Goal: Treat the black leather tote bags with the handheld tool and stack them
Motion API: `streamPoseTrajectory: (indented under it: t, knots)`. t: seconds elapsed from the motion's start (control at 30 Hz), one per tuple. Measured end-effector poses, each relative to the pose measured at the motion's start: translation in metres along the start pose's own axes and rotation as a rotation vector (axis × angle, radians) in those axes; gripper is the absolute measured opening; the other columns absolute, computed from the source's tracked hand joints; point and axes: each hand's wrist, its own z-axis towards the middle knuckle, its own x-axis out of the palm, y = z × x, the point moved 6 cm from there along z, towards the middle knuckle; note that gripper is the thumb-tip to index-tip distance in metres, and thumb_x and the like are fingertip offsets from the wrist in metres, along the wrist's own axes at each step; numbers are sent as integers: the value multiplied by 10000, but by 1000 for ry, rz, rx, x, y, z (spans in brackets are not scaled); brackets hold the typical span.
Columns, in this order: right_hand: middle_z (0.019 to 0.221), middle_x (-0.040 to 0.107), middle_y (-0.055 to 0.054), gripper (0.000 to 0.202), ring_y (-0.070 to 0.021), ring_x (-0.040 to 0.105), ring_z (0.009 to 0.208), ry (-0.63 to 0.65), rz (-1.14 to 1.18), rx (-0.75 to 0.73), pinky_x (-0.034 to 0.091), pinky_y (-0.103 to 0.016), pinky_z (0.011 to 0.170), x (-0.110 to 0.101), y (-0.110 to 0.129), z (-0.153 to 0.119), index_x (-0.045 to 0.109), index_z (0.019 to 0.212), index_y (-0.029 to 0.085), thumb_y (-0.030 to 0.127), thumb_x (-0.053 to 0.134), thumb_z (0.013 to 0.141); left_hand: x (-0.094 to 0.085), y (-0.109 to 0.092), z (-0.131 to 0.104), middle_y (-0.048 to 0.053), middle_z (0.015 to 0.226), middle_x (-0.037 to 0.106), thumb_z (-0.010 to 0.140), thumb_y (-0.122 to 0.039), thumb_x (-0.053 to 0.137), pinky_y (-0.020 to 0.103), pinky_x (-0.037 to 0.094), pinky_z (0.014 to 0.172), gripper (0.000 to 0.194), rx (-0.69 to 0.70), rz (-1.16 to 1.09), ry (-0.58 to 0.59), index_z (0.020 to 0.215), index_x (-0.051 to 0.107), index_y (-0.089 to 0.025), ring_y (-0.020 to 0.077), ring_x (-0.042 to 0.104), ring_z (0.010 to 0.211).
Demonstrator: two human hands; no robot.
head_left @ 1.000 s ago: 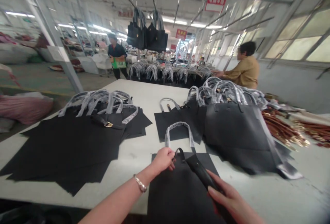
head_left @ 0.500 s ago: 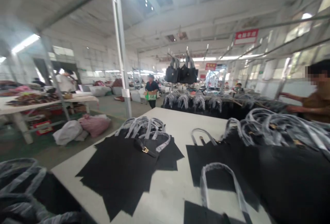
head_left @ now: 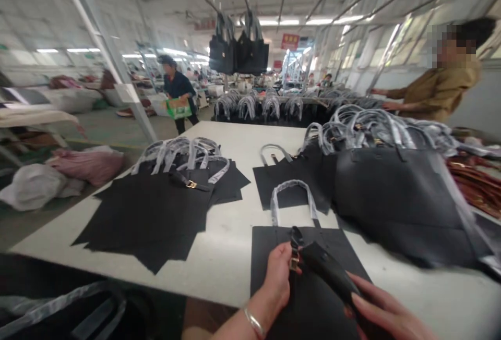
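Observation:
In front of me a black bag panel (head_left: 264, 251) with a plastic-wrapped handle (head_left: 293, 186) lies on the white table (head_left: 227, 256). Over it, my left hand (head_left: 278, 272) is closed on a black strap with a gold buckle (head_left: 294, 263). A silver bangle circles that wrist. My right hand (head_left: 378, 301) grips a curved black leather piece (head_left: 329, 269) between thumb and fingers; its far end reaches up beside the buckle. Whether the leather piece joins the strap, I cannot tell.
Black panels with wrapped handles (head_left: 148, 215) are fanned out at left. A heap of black bag pieces (head_left: 391, 194) lies at right. Bags (head_left: 238, 53) hang from hooks ahead. One person (head_left: 178, 92) carries a green-marked box; another person (head_left: 442, 82) stands at right.
The view has tilted down and turned right. Both my hands have come into sight, holding the strap and the leather piece. The person with the box appears closer.

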Motion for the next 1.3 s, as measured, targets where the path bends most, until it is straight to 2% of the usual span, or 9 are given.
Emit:
streamPoseTrajectory:
  t: [0.1,0.23,0.4,0.57,0.77,0.87,1.0,1.17,1.3]
  knots:
    - [770,692,-33,852,-137,608,483,26,90,-39,448,-232,435,11,11,1,422,1414,210,591,693,701,-1,0,2,50,680,598,650,-587,719,210,359,468,502,-32,15,20,762,616,-109,119,506,570]
    - [791,690,-20,805,-115,612,506,50,116,-95,454,-215,469,10,26,3,379,1432,200,531,685,765,2,3,-1,125,855,669,710,-568,685,205,380,505,501,-33,13,65,870,651,-94,183,608,765]
    - [825,689,-28,732,-116,621,523,129,107,-26,454,-217,475,9,19,2,394,1416,208,500,667,802,-5,3,-1,91,759,655,709,-510,707,209,373,489,426,-48,14,22,805,641,-100,151,583,661]
    - [801,670,-14,721,-119,604,543,36,126,-94,465,-228,495,2,27,0,398,1419,215,492,661,807,-5,6,-4,169,999,681,726,-499,695,202,384,525,473,-126,-52,55,947,640,-85,224,652,881]
    - [807,679,-24,793,-126,612,524,107,116,-14,456,-232,480,11,18,-5,411,1422,216,516,700,748,-3,7,-8,110,797,667,727,-430,695,205,372,486,363,-125,5,60,830,639,-86,153,601,667]
    - [799,676,-15,760,-117,603,530,49,91,-92,456,-230,498,10,25,0,378,1435,202,493,666,795,-2,7,-14,122,869,670,751,-364,659,198,367,474,310,-211,-23,71,888,628,-87,131,591,636]
    - [776,676,-10,827,-117,587,526,-4,59,-93,449,-229,494,0,27,-3,325,1462,180,510,672,788,-4,7,-24,56,775,624,703,-250,689,181,350,448,271,-333,-82,82,906,599,-94,67,479,519]
    - [690,661,1,914,-140,579,534,5,17,-46,456,-252,518,-5,14,-22,321,1476,166,572,685,743,-15,2,-27,14,719,614,630,-173,756,202,427,506,361,-91,100,33,937,577,-113,87,511,541]
    - [710,652,2,887,-129,574,523,51,-8,7,425,-243,506,2,5,-32,373,1457,195,584,689,725,-15,1,-27,41,792,671,629,-109,732,205,456,626,333,44,189,76,932,595,-120,119,598,685]
